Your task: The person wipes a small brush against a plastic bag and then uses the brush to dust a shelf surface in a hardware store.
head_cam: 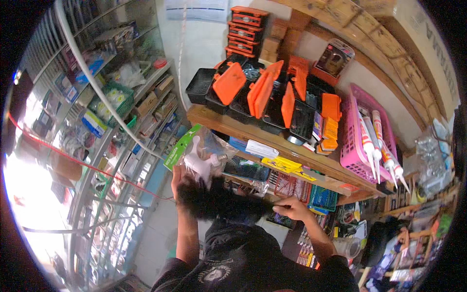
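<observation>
My left hand (177,179) holds a clear plastic packet with a green header card (181,149); the card bears writing. Inside the packet is a white plastic tap (199,162) with a threaded end. A black fluffy duster (226,200), blurred, stretches between my hands and covers the lower part of the packet and some of my left fingers. At the duster's right end, my right hand (294,208) pinches it with thumb and fingers.
Ahead, a wooden shelf (251,127) carries black boxes with orange lids (229,83) and a pink basket (359,153) of sealant cartridges. To the left stand glass-fronted shelves (109,146) of packed goods, with a red cord (91,168) across them. Baskets (292,188) sit below the shelf.
</observation>
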Demonstrator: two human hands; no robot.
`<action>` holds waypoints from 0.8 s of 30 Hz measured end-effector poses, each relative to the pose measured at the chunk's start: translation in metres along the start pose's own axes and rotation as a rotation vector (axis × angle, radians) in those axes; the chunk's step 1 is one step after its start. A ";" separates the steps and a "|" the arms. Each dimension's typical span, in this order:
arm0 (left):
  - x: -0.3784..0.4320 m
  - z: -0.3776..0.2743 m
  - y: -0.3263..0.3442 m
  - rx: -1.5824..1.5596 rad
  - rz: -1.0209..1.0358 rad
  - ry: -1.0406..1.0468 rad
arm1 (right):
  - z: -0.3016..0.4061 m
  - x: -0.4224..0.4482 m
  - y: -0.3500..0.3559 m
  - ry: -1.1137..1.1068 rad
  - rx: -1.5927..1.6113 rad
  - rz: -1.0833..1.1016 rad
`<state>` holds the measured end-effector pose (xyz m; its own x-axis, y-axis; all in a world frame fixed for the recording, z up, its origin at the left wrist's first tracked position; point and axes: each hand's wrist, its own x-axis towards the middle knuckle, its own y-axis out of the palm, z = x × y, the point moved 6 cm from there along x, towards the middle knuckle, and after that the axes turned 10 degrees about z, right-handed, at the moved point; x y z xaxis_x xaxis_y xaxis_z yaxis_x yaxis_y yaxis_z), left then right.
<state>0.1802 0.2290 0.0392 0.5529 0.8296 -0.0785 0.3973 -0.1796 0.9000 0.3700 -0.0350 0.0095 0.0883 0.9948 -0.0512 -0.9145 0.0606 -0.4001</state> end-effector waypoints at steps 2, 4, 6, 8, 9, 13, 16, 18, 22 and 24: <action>0.000 0.002 -0.008 -0.108 0.046 -0.062 | -0.003 0.010 -0.004 0.125 0.139 0.028; 0.006 -0.003 -0.033 -0.139 0.187 0.001 | -0.015 0.021 -0.010 0.220 0.197 0.141; 0.000 -0.009 -0.027 -0.104 0.138 -0.006 | -0.004 0.035 -0.010 0.237 0.196 0.249; -0.008 -0.017 -0.011 -0.029 0.107 0.121 | 0.013 0.044 -0.016 -0.071 -0.021 0.217; -0.010 -0.014 -0.012 -0.104 0.103 0.084 | 0.009 0.045 -0.020 0.021 -0.017 0.243; -0.026 -0.010 -0.017 -0.133 0.023 0.178 | 0.010 0.059 -0.041 0.163 0.053 0.307; -0.040 -0.016 -0.052 0.849 -0.016 0.421 | 0.014 0.065 -0.043 -0.145 -0.087 0.414; -0.051 -0.010 -0.038 0.731 -0.030 0.438 | 0.011 0.067 -0.051 -0.204 -0.077 0.419; -0.069 0.009 -0.003 -0.293 0.429 0.262 | -0.006 0.077 -0.063 0.003 -0.129 0.513; -0.079 0.017 0.001 -0.182 0.039 0.316 | 0.003 0.074 -0.062 -0.088 -0.147 0.672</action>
<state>0.1493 0.1541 0.0390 0.2996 0.9516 0.0680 0.2281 -0.1407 0.9634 0.4320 0.0353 0.0329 -0.5166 0.8161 -0.2589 -0.6962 -0.5764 -0.4278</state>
